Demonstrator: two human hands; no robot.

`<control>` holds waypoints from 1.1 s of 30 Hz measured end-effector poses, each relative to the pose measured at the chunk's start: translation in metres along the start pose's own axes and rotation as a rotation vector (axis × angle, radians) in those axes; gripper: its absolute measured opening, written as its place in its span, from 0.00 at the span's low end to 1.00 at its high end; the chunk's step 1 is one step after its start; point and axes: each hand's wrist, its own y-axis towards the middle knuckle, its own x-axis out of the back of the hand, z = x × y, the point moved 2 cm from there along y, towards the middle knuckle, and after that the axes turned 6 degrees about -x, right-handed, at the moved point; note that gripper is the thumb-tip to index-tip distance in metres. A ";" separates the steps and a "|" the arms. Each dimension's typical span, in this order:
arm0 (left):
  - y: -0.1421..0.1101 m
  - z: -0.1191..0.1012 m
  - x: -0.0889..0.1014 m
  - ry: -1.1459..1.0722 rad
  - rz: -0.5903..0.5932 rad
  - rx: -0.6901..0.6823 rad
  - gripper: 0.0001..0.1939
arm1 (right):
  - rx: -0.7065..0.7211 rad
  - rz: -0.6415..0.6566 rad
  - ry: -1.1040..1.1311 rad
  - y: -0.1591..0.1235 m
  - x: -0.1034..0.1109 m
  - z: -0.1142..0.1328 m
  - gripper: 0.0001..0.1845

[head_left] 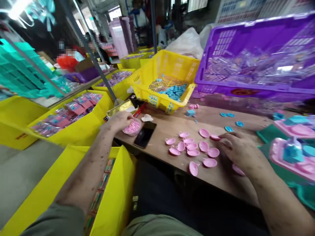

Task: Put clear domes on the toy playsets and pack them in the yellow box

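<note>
My left hand (121, 120) is at the bowl (135, 131) of tiny pink pieces, its fingertips pinched together over the near-left rim. What is between them, if anything, is too small to make out. My right hand (237, 147) is over the table with thumb and forefinger closed on the edge of a small pink toy pan (215, 137). Several more pink toy pans (203, 146) lie scattered to its left, some with little loop handles showing. Another pink piece (238, 169) lies partly hidden under my right hand.
A black phone (145, 134) lies beside the bowl. Behind stand a yellow basket (167, 106) with blue pieces and a purple crate (246, 87) of bagged toys. Blue discs (228, 129) lie on the table (169, 121). Pink trays (300, 131) stand right; yellow boxes (118, 190) left.
</note>
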 end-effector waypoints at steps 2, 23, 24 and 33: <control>0.005 0.001 -0.011 -0.025 0.024 -0.014 0.10 | -0.003 0.044 -0.087 0.005 -0.010 -0.006 0.12; -0.067 -0.086 0.018 -0.641 -0.254 -0.201 0.15 | 0.122 0.053 0.381 -0.061 0.053 0.158 0.05; -0.076 -0.105 0.017 -0.699 -0.217 -0.263 0.15 | 0.137 0.078 0.417 -0.062 0.054 0.163 0.06; -0.126 -0.199 0.011 -0.924 -0.135 -0.725 0.10 | 0.225 0.210 0.585 -0.084 0.078 0.190 0.09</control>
